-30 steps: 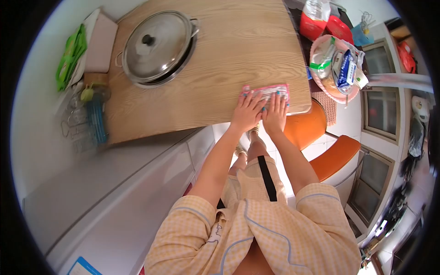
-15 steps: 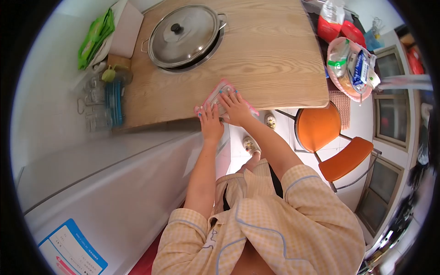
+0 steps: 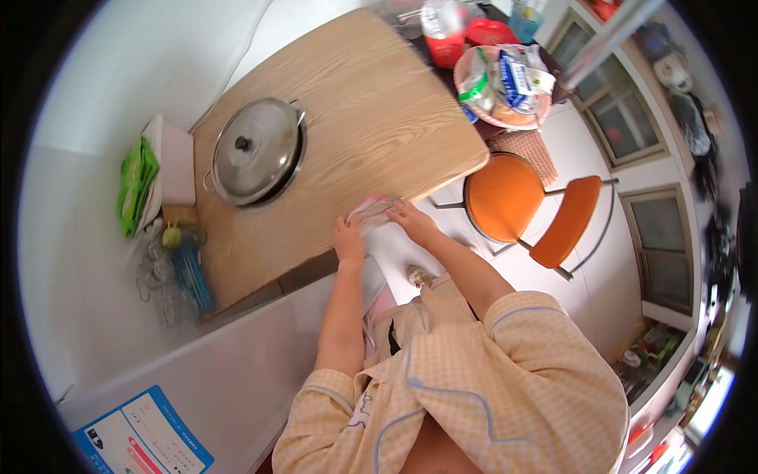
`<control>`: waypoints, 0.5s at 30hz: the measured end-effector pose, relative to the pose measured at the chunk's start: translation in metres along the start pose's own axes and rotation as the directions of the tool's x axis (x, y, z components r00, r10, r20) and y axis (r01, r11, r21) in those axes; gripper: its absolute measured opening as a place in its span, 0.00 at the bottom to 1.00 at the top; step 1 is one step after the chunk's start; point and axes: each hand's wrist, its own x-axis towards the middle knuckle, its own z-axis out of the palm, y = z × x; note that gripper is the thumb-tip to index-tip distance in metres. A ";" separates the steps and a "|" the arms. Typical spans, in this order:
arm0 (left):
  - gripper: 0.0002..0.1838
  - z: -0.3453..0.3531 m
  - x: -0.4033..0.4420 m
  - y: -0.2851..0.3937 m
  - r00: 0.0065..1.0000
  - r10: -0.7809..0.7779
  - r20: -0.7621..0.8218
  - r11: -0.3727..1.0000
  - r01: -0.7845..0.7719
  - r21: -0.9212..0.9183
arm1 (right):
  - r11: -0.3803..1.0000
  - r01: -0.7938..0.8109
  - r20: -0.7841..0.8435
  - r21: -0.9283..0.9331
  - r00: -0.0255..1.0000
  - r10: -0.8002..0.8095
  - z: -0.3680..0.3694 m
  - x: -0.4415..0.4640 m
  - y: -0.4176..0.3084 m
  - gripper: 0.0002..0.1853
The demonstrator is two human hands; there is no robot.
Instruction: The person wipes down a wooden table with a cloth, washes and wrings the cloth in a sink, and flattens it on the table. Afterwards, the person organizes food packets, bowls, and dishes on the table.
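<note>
A pale cloth with a pink border (image 3: 374, 216) lies at the front edge of the wooden table (image 3: 355, 103), part of it over the edge. My left hand (image 3: 349, 239) has its fingers closed on the cloth's left side. On the right side, my right hand (image 3: 413, 221) grips it with bent fingers. The cloth looks bunched between the two hands. Further back on the table stands a wide steel pan with a lid (image 3: 254, 150), apart from both hands.
A pale bin with green packaging (image 3: 175, 162) and several glasses (image 3: 170, 292) stand at the left. An orange chair (image 3: 505, 197) is right of the table. Behind it, a pink basket (image 3: 466, 79) holds packets. A white surface (image 3: 260, 355) borders my left side.
My view has turned, so the table appears tilted. My hands have gone from lying flat on the spread cloth to gripping its sides, and the cloth has been drawn to the table edge.
</note>
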 end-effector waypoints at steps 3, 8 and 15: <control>0.18 0.007 0.008 0.035 0.999 -0.039 0.022 0.974 0.043 -0.223 | 0.685 -0.460 -0.054 0.565 0.808 0.586 -0.020 -0.033 0.024 0.22; 0.14 0.004 0.023 0.141 0.826 0.183 0.534 0.844 0.147 -0.516 | 0.329 -0.563 -0.125 0.758 0.370 0.920 -0.071 -0.116 0.078 0.11; 0.20 0.009 0.000 0.287 0.515 0.614 0.598 0.515 0.313 -0.798 | 0.250 -0.613 -0.192 0.750 0.160 0.968 -0.140 -0.246 0.123 0.13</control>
